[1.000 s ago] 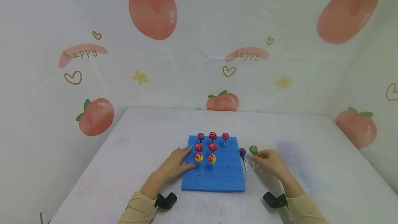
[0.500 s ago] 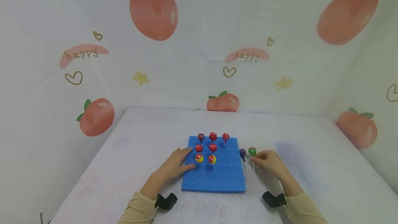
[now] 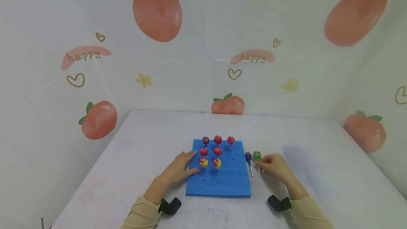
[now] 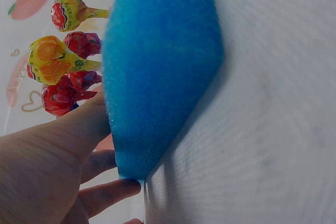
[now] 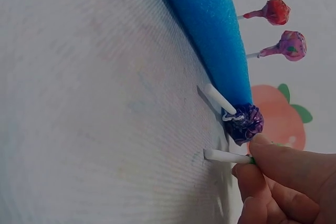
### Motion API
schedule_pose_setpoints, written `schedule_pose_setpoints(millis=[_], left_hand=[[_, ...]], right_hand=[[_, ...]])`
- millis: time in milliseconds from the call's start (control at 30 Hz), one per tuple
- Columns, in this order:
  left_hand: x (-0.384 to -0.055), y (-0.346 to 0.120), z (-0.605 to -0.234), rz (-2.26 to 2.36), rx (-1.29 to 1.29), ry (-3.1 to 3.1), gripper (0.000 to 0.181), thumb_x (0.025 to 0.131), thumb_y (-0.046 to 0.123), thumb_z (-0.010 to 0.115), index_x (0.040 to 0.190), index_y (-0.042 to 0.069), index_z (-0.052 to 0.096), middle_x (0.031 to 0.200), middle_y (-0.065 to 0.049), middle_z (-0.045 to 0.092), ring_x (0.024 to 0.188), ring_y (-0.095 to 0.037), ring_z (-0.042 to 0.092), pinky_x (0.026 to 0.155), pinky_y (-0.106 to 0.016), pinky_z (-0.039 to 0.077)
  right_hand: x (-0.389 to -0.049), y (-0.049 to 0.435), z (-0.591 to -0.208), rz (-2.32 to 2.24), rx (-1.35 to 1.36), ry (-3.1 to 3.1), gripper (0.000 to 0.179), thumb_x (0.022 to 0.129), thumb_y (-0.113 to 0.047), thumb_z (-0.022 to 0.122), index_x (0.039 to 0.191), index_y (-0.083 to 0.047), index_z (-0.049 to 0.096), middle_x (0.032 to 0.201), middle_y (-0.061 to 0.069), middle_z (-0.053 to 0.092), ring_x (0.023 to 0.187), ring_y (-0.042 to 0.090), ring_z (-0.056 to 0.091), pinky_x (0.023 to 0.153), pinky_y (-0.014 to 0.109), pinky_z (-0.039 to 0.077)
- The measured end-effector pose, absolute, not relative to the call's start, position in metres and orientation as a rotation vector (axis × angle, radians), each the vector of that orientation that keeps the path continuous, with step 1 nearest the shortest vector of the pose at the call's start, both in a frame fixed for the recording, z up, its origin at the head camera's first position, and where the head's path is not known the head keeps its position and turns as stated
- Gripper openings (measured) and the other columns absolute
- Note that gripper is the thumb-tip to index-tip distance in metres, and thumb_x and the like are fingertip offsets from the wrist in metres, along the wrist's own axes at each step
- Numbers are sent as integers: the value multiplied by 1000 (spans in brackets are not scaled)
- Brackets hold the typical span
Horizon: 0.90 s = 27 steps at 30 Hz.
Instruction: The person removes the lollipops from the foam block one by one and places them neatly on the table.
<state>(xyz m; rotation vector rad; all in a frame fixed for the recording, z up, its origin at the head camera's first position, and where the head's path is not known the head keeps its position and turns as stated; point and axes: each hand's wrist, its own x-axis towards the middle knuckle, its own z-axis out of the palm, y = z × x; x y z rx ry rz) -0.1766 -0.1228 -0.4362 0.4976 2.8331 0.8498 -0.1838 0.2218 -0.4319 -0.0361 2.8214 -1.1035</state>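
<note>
My left hand (image 3: 176, 168) rests at the left edge of a blue foam board (image 3: 233, 185), fingers extended and thumb lying over its top. In the left wrist view, the fingertips touch the side of the foam. With thumb and fingers, my right hand (image 3: 276, 165) pinches a green lollipop (image 3: 257, 155) just below its head; its white stick (image 5: 226, 156) shows in the right wrist view. Beside the board's right edge lies a purple lollipop (image 3: 248, 156), left of the green one. Several wrapped lollipops stand upright in the foam, among them a yellow-and-red one (image 3: 217, 163).
Small dark holes (image 3: 232, 171) show in the right and front parts of the foam. All of this lies on a white-covered table (image 3: 136, 144). Behind it hangs a white cloth (image 3: 197, 20) printed with fruit and hearts.
My right hand has shifted slightly left with the green lollipop, bringing it closer to the purple one. The left hand and the foam board stay where they were.
</note>
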Motion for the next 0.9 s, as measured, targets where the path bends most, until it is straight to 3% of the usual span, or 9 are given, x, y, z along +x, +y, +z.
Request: schedule_pose_setpoints(millis=[900], left_hand=[[-176,-122,-436,834,478,2830,69,86,41,63,141,7,40,144,-20,42,138,-44,28,109,-59,28]], right_hand=[[-186,215,-429,-1006,59,2858,24,78,-24,74,79,0,69,74,5,66,66,14,52,54,25,41]])
